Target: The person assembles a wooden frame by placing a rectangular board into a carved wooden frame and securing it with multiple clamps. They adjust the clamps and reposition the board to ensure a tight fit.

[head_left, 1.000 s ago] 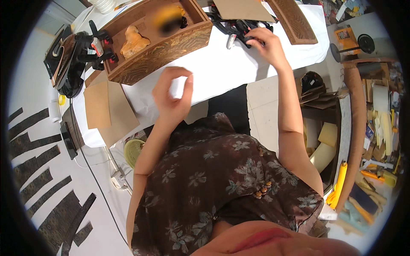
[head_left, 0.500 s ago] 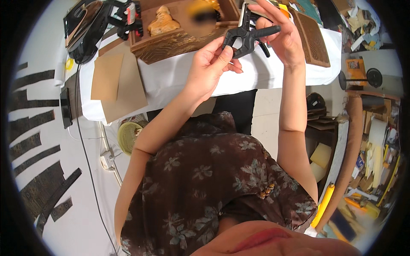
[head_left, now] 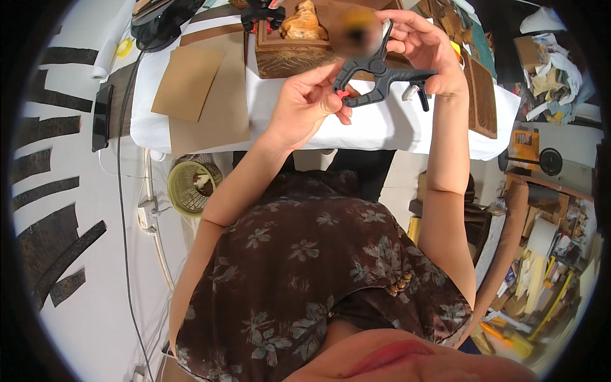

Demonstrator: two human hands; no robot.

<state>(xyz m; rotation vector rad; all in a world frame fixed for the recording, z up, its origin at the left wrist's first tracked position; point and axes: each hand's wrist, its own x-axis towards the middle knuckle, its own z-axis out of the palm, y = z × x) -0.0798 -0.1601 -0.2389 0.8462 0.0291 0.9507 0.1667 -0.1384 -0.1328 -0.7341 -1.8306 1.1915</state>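
A black spring clamp (head_left: 380, 71) is held up between my two hands over the white-covered table. My left hand (head_left: 304, 105) pinches its jaw end with thumb and fingers, where a small red pad shows. My right hand (head_left: 425, 54) is closed around the handle side, with the thumb at the end of one handle and fingers behind the other. Just beyond the clamp stands a brown wooden box (head_left: 286, 62) with a tan carved figure (head_left: 304, 24) inside. Part of the box is blurred and hidden behind the clamp.
Brown board sheets (head_left: 188, 83) lie on the table's left side, and a dark wooden panel (head_left: 482, 95) on its right. Another black clamp (head_left: 262, 18) is at the box's left corner. A green basket (head_left: 184, 191) stands below, near a long black cable (head_left: 122, 191).
The clamp has turned in my hands, so its red jaw pad now shows. My right fingers have curled in around the handles. The whole view has shifted, bringing the basket further into sight.
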